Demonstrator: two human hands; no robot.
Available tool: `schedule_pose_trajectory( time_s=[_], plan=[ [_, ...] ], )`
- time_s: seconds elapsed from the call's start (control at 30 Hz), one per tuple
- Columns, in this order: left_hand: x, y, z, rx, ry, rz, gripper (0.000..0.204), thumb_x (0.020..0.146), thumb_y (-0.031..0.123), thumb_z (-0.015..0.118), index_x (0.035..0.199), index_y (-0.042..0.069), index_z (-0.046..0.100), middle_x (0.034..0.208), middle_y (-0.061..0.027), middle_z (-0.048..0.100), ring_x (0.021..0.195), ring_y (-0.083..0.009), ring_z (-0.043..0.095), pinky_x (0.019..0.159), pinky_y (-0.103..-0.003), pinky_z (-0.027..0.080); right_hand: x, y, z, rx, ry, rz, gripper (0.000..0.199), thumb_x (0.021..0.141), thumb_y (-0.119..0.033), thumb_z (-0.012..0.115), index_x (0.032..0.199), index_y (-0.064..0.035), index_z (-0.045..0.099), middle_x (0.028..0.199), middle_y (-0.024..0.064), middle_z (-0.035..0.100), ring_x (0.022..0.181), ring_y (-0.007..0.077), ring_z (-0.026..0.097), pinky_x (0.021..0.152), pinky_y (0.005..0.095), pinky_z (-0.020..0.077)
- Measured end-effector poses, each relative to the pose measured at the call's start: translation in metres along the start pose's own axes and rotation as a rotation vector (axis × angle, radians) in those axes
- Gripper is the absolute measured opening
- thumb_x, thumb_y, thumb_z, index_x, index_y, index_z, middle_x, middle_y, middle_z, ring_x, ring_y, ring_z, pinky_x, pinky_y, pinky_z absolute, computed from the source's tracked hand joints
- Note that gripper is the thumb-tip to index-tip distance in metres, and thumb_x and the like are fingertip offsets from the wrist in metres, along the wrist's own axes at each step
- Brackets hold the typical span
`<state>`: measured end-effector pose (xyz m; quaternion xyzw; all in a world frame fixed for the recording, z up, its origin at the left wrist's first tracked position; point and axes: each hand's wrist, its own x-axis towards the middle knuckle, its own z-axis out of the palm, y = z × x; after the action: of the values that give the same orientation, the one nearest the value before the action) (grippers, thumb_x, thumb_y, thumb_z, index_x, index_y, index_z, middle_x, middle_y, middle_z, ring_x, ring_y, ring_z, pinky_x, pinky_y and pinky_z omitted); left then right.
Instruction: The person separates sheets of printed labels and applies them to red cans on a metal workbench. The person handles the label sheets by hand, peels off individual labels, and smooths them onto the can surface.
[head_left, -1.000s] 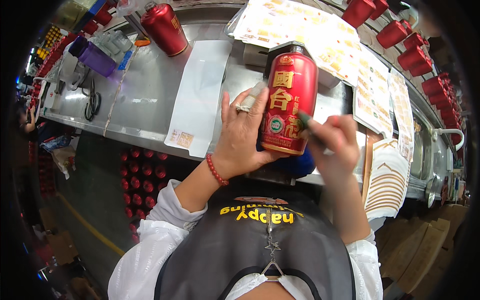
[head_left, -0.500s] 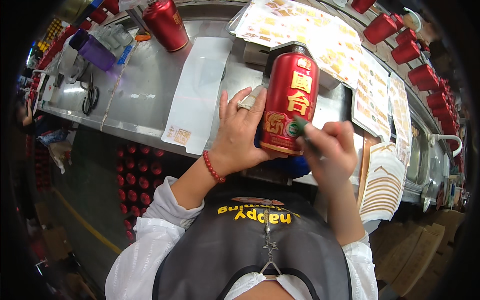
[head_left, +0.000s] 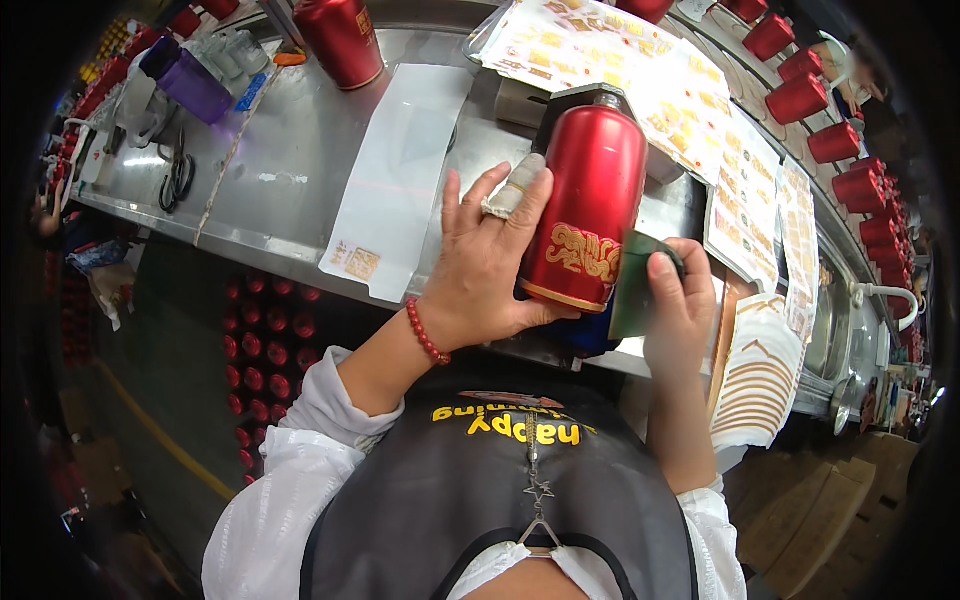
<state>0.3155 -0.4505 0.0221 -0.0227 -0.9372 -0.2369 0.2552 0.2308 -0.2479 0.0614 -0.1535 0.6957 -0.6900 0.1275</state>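
Observation:
A glossy red bottle (head_left: pixel 598 180) with a gold dragon-like band near its base lies tilted in a dark cradle, neck pointing away. Along its left side rests my left hand (head_left: pixel 490 240), fingers spread, thumb by the base, steadying it. One finger wears a pale cloth cover (head_left: pixel 514 187) tied with a band. My right hand (head_left: pixel 682 290) pinches a flat dark green scraper (head_left: pixel 632 282) between thumb and fingers. The scraper's edge is against or very near the bottle's lower right side; exact contact cannot be told.
Sheets of gold labels (head_left: pixel 600 45) lie behind and right of the cradle. A white backing sheet (head_left: pixel 400 180), scissors (head_left: pixel 178 175), a purple bottle (head_left: pixel 187 82) and another red bottle (head_left: pixel 340 42) are on the metal table. Several red bottles (head_left: pixel 797 100) line the far right.
The bottle has turned about its length, so the large gold characters have gone from view and plain red faces up. My right hand has shifted slightly right with the scraper.

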Motion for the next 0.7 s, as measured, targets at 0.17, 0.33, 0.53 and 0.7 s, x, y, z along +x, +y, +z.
schedule_pose_trajectory(
  time_s=[0.17, 0.33, 0.53, 0.7],
  plan=[
    [-0.001, -0.01, -0.006, -0.336, -0.147, -0.052, 0.126, 0.073, 0.073, 0.07, 0.153, -0.007, 0.015, 0.14, -0.0279, 0.046, 0.142, -0.0437, 0.029, 0.116, -0.061, 0.004, 0.001, -0.001, 0.005, -0.032, -0.038, -0.027, 0.017, 0.099, -0.017, 0.061, 0.106, -0.0034, 0.055, 0.086, -0.0029, 0.057, 0.076, 0.0028, 0.049, 0.069, 0.018, 0.0408],
    [0.019, 0.0, -0.013, -0.678, -0.175, -0.321, 0.096, 0.095, 0.065, 0.048, 0.148, -0.012, 0.025, 0.135, -0.0275, 0.051, 0.127, -0.0375, 0.046, 0.113, -0.055, 0.018, 0.0, 0.004, 0.005, 0.0, -0.008, 0.019, 0.018, 0.097, -0.015, 0.062, 0.109, -0.0032, 0.055, 0.088, -0.002, 0.057, 0.078, 0.0032, 0.049, 0.07, 0.0178, 0.0412],
    [0.013, -0.008, -0.001, -0.61, -0.103, -0.233, 0.092, 0.097, 0.06, 0.049, 0.147, -0.014, 0.027, 0.131, -0.0273, 0.054, 0.122, -0.0365, 0.048, 0.11, -0.046, 0.025, 0.0, 0.002, 0.0, 0.024, -0.053, 0.015, 0.03, 0.094, -0.013, 0.062, 0.12, -0.004, 0.05, 0.099, 0.0039, 0.062, 0.086, 0.0071, 0.056, 0.078, 0.0214, 0.0463],
    [0.011, -0.018, 0.0, -0.759, -0.157, -0.223, 0.089, 0.098, 0.057, 0.05, 0.149, -0.012, 0.026, 0.136, -0.0274, 0.052, 0.124, -0.0352, 0.047, 0.109, -0.044, 0.026, -0.001, -0.013, 0.014, -0.019, -0.058, -0.014, 0.028, 0.093, -0.005, 0.058, 0.121, -0.0023, 0.05, 0.096, 0.0026, 0.061, 0.083, 0.0048, 0.053, 0.073, 0.0194, 0.0448]
  ],
)
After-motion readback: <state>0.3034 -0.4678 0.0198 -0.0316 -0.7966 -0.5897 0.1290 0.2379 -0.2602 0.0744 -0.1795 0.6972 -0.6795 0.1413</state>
